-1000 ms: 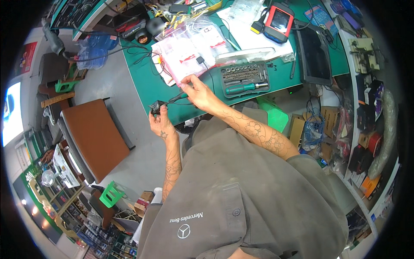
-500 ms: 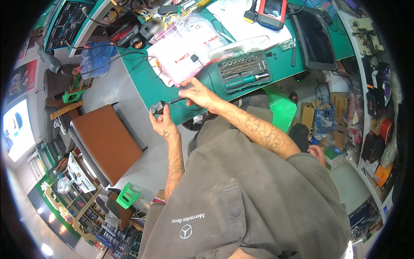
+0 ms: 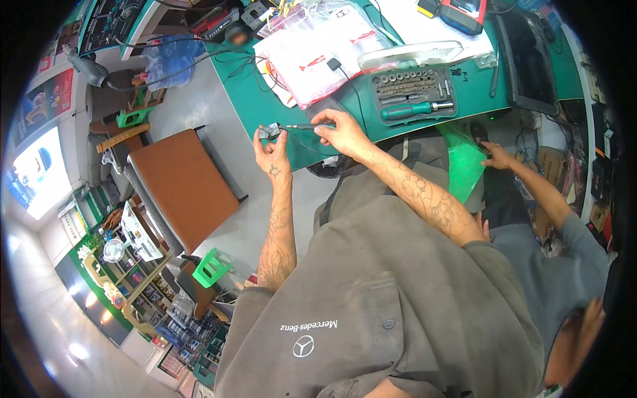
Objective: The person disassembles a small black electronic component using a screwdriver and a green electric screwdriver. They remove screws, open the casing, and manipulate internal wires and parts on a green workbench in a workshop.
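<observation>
Head view, from above. The left hand (image 3: 271, 158) pinches a small dark block (image 3: 268, 131) between thumb and fingertips, just past the front edge of the green bench (image 3: 265, 109). The right hand (image 3: 342, 132) grips a slim dark rod (image 3: 306, 126) between thumb and forefinger, its bright tip towards the block; I cannot tell whether the two touch. Good practice, in my judgement: hold the block firmly, keep the rod in line with it, and steady both wrists. Surface: an open tool case (image 3: 415, 96) lies behind the right hand, plastic pouches (image 3: 312, 56) to its left, a dark tablet (image 3: 527, 63) to its right. Room: a brown-topped table (image 3: 182, 189) and a green stool (image 3: 212, 268) stand at left; a co-worker's hand (image 3: 499, 156) reaches in at right.
</observation>
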